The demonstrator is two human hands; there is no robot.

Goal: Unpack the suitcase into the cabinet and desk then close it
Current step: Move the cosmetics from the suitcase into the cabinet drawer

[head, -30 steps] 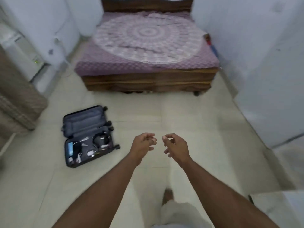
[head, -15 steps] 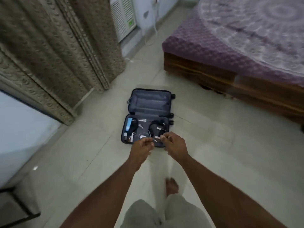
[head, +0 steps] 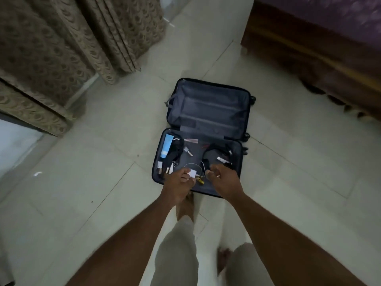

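Head view: suitcase (head: 208, 112) lies open on the floor beside the bed (head: 309, 48).
Contents: small, light, loose; pinch each singly.
Hands: left hand (head: 179, 181) and right hand (head: 223, 179) over its near half, fingers loosely curled, apparently empty.

The open hard-shell suitcase (head: 208, 112) is dark navy outside with grey fabric lining; a light-blue tube (head: 166, 145) lies inside; the hanging curtains (head: 61, 42) are tan with a scalloped pattern; the tiled floor (head: 103, 141) is pale cream; the bedspread (head: 329, 15) is purple.

A home bedroom: a wooden bed (head: 309, 48) with purple cover, patterned curtains (head: 61, 48), pale tiled floor (head: 103, 141)
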